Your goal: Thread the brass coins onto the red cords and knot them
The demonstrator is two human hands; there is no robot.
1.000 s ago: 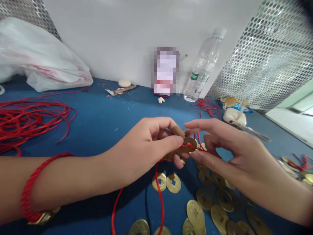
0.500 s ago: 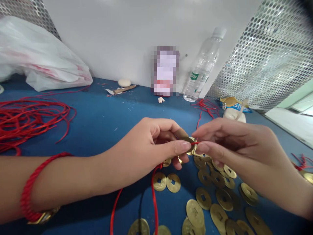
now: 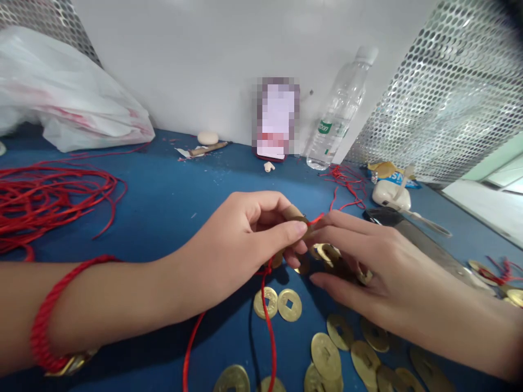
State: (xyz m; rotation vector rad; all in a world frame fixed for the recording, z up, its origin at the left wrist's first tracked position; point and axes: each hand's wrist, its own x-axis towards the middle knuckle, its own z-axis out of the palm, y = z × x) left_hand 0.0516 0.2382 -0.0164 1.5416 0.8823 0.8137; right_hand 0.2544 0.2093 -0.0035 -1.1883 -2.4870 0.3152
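My left hand [image 3: 249,234] pinches a brass coin [image 3: 301,220] edge-on between thumb and forefinger. A short piece of red cord [image 3: 317,219] sticks out at the coin's right side. From below the left hand a longer red cord [image 3: 269,326] hangs down over the blue table. My right hand [image 3: 368,250] is spread, its thumb well apart from the fingers. Its forefinger and middle fingertips reach the coin's right side; whether they touch it I cannot tell. Under the right palm lie more brass coins [image 3: 329,253], partly hidden. Two square-holed coins [image 3: 290,305] lie below the left hand.
Several loose coins [image 3: 326,356] cover the front right. Red cord lies in a heap [image 3: 61,196] at left, near a white plastic bag [image 3: 73,103]. Along the back stand a phone [image 3: 278,120] and a water bottle [image 3: 337,114]. A white earphone case [image 3: 390,194] and a dark flat object [image 3: 420,239] sit at right.
My right hand has let go of the cord end, turned palm down and spread its fingers. The left hand with the coin has shifted slightly left and up.
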